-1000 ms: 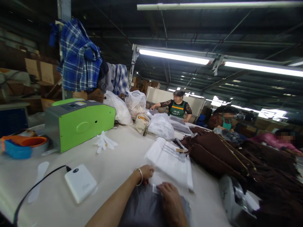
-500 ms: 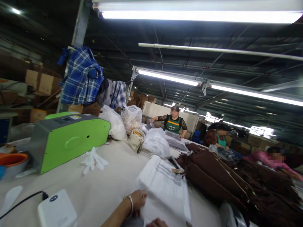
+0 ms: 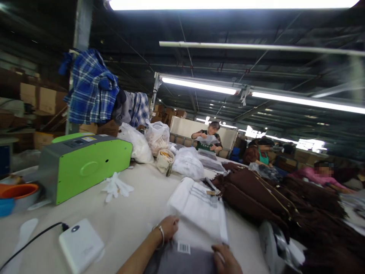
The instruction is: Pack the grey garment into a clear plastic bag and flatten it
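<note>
A dark grey folded item [image 3: 189, 262] in clear plastic is noted on the pale worktable [image 3: 145, 194], at the near edge of view, partly cut off by the frame. A barcode label [image 3: 184, 247] is borne on its upper face. The left hand [image 3: 169, 227], by which a pale bracelet [image 3: 162, 236] is worn at the wrist, is placed at the package's far left corner with fingers curled; whether the plastic is pinched cannot be told. The right hand [image 3: 227, 260] is laid at the package's right edge with fingers bent; its grip cannot be confirmed, as the hand is partly cut off. Just beyond the hands, a stack of white plastic sheeting [image 3: 196, 207] is found. To the left are recorded a white power bank [image 3: 81, 246] with a black cable [image 3: 34, 236] attached and a green-and-grey machine [image 3: 94, 167]. Dark brown fringed textiles [image 3: 251, 190] are piled to the right.
</note>
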`<action>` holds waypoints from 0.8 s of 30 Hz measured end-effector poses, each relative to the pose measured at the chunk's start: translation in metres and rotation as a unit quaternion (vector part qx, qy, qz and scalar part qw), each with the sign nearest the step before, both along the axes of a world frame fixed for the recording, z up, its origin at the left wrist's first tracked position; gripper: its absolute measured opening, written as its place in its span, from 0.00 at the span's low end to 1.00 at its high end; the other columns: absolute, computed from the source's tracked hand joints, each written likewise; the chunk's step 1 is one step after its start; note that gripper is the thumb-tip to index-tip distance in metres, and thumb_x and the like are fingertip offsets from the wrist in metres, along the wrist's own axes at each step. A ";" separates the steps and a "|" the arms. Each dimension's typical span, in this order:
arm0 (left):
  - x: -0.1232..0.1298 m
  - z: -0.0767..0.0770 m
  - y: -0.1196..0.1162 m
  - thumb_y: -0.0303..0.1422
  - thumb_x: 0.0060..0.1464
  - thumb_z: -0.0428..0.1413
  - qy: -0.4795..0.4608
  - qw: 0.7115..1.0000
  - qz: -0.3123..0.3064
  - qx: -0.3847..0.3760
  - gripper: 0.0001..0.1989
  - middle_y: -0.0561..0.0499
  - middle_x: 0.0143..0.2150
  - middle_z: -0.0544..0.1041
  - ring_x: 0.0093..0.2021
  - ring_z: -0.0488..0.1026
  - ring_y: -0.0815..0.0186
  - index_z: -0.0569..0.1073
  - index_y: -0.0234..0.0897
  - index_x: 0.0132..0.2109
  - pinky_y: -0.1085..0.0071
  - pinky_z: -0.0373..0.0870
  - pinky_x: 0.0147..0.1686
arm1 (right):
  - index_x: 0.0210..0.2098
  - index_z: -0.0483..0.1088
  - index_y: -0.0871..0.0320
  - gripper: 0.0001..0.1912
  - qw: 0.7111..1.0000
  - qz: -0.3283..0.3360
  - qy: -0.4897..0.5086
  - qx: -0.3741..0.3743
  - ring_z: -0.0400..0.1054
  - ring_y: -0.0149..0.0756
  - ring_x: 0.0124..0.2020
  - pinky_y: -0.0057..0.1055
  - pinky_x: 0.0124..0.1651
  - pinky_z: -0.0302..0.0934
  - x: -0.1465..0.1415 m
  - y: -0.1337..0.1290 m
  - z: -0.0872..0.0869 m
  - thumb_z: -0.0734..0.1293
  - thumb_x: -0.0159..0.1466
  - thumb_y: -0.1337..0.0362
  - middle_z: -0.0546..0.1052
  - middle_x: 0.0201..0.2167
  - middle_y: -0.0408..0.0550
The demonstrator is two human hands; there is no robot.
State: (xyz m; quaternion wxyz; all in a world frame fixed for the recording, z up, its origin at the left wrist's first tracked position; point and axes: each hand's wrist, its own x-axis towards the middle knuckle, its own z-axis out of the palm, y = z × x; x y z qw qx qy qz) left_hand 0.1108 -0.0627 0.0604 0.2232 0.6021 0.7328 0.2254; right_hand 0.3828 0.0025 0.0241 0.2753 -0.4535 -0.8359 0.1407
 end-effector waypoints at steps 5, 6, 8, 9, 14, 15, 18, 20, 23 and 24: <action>0.002 0.002 -0.001 0.26 0.53 0.50 0.047 0.998 -0.041 -0.022 0.16 0.44 0.49 0.76 0.50 0.72 0.61 0.74 0.35 0.49 0.66 0.65 0.51 | 0.53 0.67 0.62 0.30 0.986 -0.081 0.100 -0.104 0.64 0.49 0.58 0.40 0.62 0.55 0.013 0.029 0.009 0.62 0.54 0.54 0.72 0.55 0.58; 0.004 0.004 -0.002 0.27 0.53 0.51 0.054 0.997 -0.045 -0.022 0.17 0.44 0.49 0.76 0.49 0.72 0.60 0.74 0.36 0.49 0.67 0.65 0.51 | 0.56 0.65 0.64 0.34 0.984 -0.090 0.105 -0.113 0.63 0.50 0.58 0.41 0.61 0.55 0.014 0.038 0.011 0.64 0.52 0.53 0.70 0.57 0.60; 0.008 0.009 -0.005 0.28 0.52 0.52 0.066 0.997 -0.045 -0.015 0.16 0.44 0.47 0.77 0.48 0.73 0.58 0.75 0.37 0.48 0.66 0.66 0.49 | 0.59 0.59 0.67 0.43 0.980 -0.096 0.108 -0.136 0.64 0.51 0.58 0.41 0.58 0.59 0.012 0.054 0.015 0.67 0.49 0.51 0.67 0.59 0.64; 0.011 0.013 -0.006 0.29 0.51 0.53 0.069 0.997 -0.043 -0.007 0.15 0.45 0.46 0.77 0.47 0.73 0.58 0.76 0.38 0.46 0.65 0.67 0.48 | 0.60 0.58 0.68 0.45 0.978 -0.096 0.108 -0.150 0.66 0.51 0.56 0.40 0.56 0.61 0.010 0.062 0.017 0.67 0.48 0.49 0.68 0.57 0.65; 0.039 0.036 0.013 0.33 0.56 0.49 0.068 0.994 -0.021 0.077 0.12 0.50 0.47 0.76 0.49 0.71 0.62 0.76 0.42 0.43 0.68 0.64 0.50 | 0.58 0.60 0.70 0.47 0.976 -0.080 0.092 -0.182 0.72 0.49 0.46 0.38 0.48 0.64 -0.010 0.086 0.031 0.68 0.47 0.45 0.74 0.48 0.63; 0.045 0.039 0.021 0.34 0.56 0.49 0.068 0.993 -0.016 0.092 0.14 0.50 0.50 0.75 0.52 0.69 0.62 0.74 0.43 0.46 0.68 0.61 0.53 | 0.59 0.60 0.70 0.48 0.975 -0.077 0.092 -0.185 0.72 0.48 0.45 0.37 0.48 0.64 -0.015 0.088 0.033 0.69 0.47 0.46 0.74 0.48 0.62; 0.061 0.042 0.048 0.38 0.56 0.50 0.071 0.992 0.004 0.106 0.18 0.45 0.54 0.73 0.59 0.63 0.56 0.72 0.39 0.52 0.59 0.53 0.60 | 0.57 0.62 0.70 0.45 0.972 -0.064 0.094 -0.205 0.74 0.46 0.39 0.35 0.42 0.66 -0.032 0.091 0.038 0.71 0.45 0.52 0.78 0.42 0.59; 0.067 0.040 0.063 0.43 0.58 0.48 0.062 0.994 0.013 0.090 0.21 0.39 0.52 0.75 0.58 0.65 0.50 0.74 0.35 0.50 0.51 0.52 0.59 | 0.49 0.70 0.67 0.33 0.972 -0.035 0.100 -0.211 0.74 0.44 0.35 0.34 0.38 0.66 -0.041 0.087 0.040 0.70 0.46 0.57 0.80 0.35 0.54; 0.073 0.036 0.077 0.49 0.57 0.46 0.025 0.998 0.009 0.062 0.25 0.39 0.45 0.79 0.51 0.72 0.48 0.77 0.35 0.43 0.47 0.58 0.54 | 0.33 0.76 0.61 0.14 0.974 0.035 0.117 -0.194 0.74 0.41 0.34 0.30 0.36 0.65 -0.050 0.072 0.046 0.66 0.50 0.61 0.81 0.30 0.48; 0.074 0.036 0.080 0.50 0.56 0.47 0.007 0.998 0.004 0.057 0.24 0.42 0.43 0.80 0.48 0.73 0.49 0.78 0.37 0.42 0.50 0.61 0.53 | 0.30 0.76 0.59 0.11 0.974 0.055 0.122 -0.183 0.74 0.40 0.34 0.29 0.36 0.64 -0.051 0.067 0.049 0.65 0.51 0.62 0.81 0.29 0.46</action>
